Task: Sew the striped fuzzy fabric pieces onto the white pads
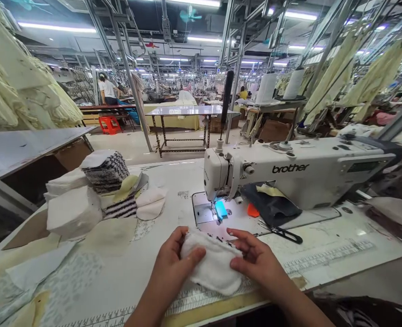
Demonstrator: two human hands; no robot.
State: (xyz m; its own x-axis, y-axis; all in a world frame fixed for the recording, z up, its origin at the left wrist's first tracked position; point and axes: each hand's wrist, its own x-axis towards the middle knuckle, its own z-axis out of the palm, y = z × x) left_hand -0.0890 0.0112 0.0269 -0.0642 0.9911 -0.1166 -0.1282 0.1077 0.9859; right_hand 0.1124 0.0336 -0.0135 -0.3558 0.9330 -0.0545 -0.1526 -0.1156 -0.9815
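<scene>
A small white fabric piece (214, 268) with a dark-flecked upper edge is held between my two hands, just over the front of the sewing table. My left hand (176, 261) pinches its left side, thumb on top. At the right side, my right hand (255, 259) grips it between thumb and fingers, the index finger lifted a little. Beyond the cloth stands a white Brother sewing machine (289, 175), its lamp lighting the needle plate (203, 213). A blue piece (221, 210) sits beside the presser foot. Thread snips (284, 234) lie to the right of my right hand.
Stacked white fabric pieces (74, 211) and a black-and-white stack (106, 171) stand at the left, with loose scraps (108, 234) before them. Dark cloth (272, 206) lies under the machine arm. A printed ruler (330, 259) runs along the table's front. Thread cones (266, 88) stand behind.
</scene>
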